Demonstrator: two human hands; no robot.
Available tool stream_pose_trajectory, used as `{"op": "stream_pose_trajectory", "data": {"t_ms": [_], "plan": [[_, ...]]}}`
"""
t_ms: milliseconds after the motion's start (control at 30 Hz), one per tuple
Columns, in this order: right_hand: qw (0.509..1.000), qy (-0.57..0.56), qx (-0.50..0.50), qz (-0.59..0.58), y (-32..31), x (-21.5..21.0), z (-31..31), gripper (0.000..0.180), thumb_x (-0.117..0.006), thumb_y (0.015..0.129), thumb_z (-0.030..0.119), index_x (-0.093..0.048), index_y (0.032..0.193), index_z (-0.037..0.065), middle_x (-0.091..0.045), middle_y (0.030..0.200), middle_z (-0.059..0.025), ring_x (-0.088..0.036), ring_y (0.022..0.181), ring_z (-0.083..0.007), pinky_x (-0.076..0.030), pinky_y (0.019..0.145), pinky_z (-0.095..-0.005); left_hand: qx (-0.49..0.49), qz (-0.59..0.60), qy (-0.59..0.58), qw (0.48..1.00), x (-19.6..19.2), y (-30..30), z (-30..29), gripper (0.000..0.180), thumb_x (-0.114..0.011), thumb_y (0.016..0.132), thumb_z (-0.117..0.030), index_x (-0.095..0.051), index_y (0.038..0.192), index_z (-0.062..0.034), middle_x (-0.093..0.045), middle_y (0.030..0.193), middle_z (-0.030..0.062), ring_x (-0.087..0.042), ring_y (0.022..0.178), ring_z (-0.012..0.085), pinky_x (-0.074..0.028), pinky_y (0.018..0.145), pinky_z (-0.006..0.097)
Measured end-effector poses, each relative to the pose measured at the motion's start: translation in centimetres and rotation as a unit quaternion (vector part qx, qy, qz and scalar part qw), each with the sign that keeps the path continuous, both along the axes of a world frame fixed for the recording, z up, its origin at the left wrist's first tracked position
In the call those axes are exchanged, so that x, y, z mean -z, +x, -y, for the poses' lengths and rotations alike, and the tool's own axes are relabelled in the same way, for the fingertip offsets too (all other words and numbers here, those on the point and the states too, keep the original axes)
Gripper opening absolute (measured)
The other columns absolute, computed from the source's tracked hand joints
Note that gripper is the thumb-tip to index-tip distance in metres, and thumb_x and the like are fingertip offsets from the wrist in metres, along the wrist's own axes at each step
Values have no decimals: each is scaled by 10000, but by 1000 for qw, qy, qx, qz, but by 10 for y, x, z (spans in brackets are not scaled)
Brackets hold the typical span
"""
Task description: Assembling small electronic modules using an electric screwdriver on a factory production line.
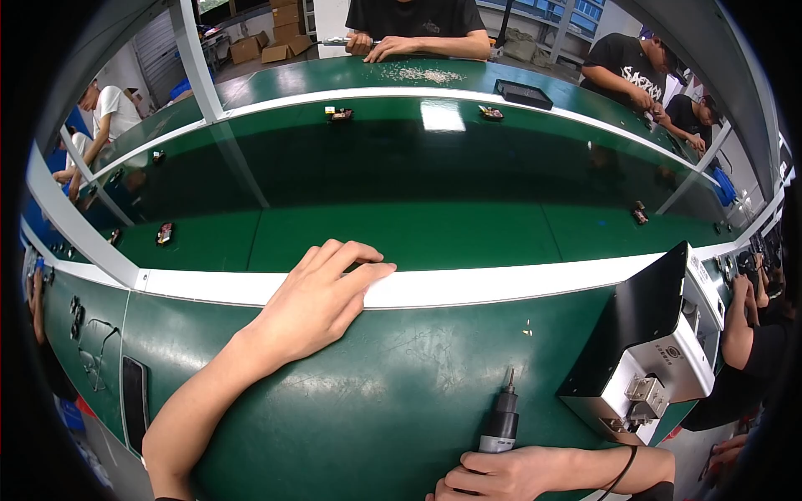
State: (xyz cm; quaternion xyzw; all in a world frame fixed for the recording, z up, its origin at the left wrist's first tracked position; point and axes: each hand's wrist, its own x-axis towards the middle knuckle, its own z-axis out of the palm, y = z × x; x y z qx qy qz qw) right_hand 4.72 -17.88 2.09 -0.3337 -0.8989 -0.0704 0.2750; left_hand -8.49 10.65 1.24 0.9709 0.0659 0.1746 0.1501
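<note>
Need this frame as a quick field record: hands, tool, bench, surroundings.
left hand: left hand flat, palm down, fingers on the white conveyor edge rail
right hand: right hand gripping grey-black electric screwdriver, bit pointing away
bench: green workbench mat
right side: black-and-white screw feeder box
belt: small dark parts on green conveyor belt

Brown cardboard boxes [280, 33] stacked far bkgd, top left.

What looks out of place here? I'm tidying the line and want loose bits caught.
Two things: a few tiny pale bits lie loose on the near green bench, ahead of the electric screwdriver in the right hand, and a scatter of small parts covers the far bench.
</note>
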Motion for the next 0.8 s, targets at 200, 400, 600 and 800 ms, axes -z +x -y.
{"op": "stream_pose_trajectory", "data": {"t_ms": [200, 400, 600, 800], "plan": [[1000, 2, 1, 1, 2, 1, 0, 135, -680, 876, 187, -652, 928, 65, -553, 811, -15, -535, 693, -137, -376, 590, -290, 1, 2, 0, 1000, 1, 2, 0, 411, -622, 927, 39, -682, 1318, -75, -616, 1273, 103, -575, 1086, 311, -484, 985, 425], [1000, -1, -4, 2, 1, -3, -1, 128, -676, 888, 182, -648, 927, 63, -554, 815, -16, -536, 695, -135, -375, 586, -287, -22, -16, 2, 1000, -2, -10, 4, 471, -614, 924, 46, -655, 1375, -84, -607, 1345, 115, -577, 1144, 329, -473, 1037, 446], [1000, 13, 1, -9, 1, 0, -1, 142, -677, 880, 194, -640, 937, 69, -553, 817, -15, -532, 697, -136, -368, 589, -280, -87, -91, 33, 992, -14, -77, 11, 477, -646, 971, -60, -619, 1445, -107, -518, 1567, 151, -454, 1497, 366, -378, 1235, 496], [1000, 5, 7, 3, 3, -1, -1, 141, -675, 866, 192, -639, 938, 77, -538, 810, -11, -523, 696, -136, -365, 584, -283, -298, -25, 23, 954, -10, -124, -44, 365, -625, 992, -73, -694, 1351, -73, -558, 1488, 181, -539, 1372, 385, -498, 1122, 448]]}}
